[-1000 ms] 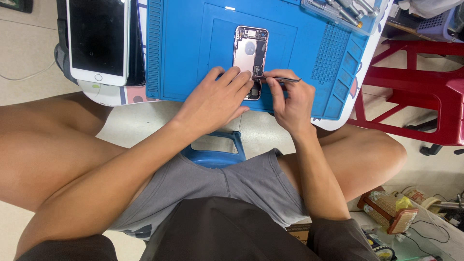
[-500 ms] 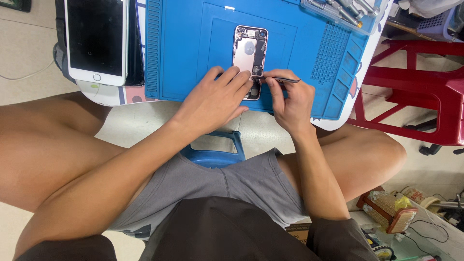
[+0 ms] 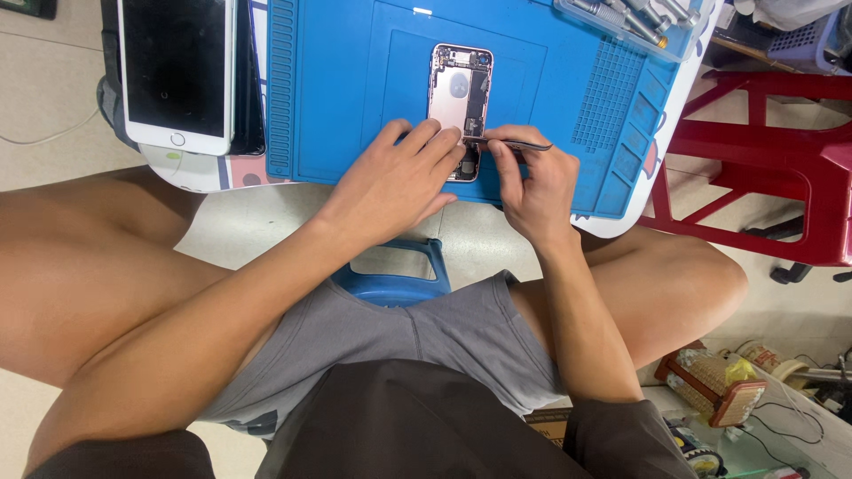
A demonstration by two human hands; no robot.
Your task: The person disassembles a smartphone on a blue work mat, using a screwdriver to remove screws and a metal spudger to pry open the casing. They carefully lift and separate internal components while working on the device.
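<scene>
An opened phone body point(image 3: 458, 93) with its inner parts showing lies on a blue work mat point(image 3: 355, 89). My left hand point(image 3: 399, 177) rests on the phone's lower end, fingers pressing it down. My right hand point(image 3: 532, 182) grips thin metal tweezers point(image 3: 510, 142), whose tips point left into the phone's lower part, beside my left fingertips.
A detached white phone screen point(image 3: 177, 71) lies at the mat's left on a small table. A clear tray of tools point(image 3: 630, 22) sits at the mat's far right corner. A red plastic stool point(image 3: 772, 168) stands to the right. Boxes and cables clutter the floor at lower right point(image 3: 719, 386).
</scene>
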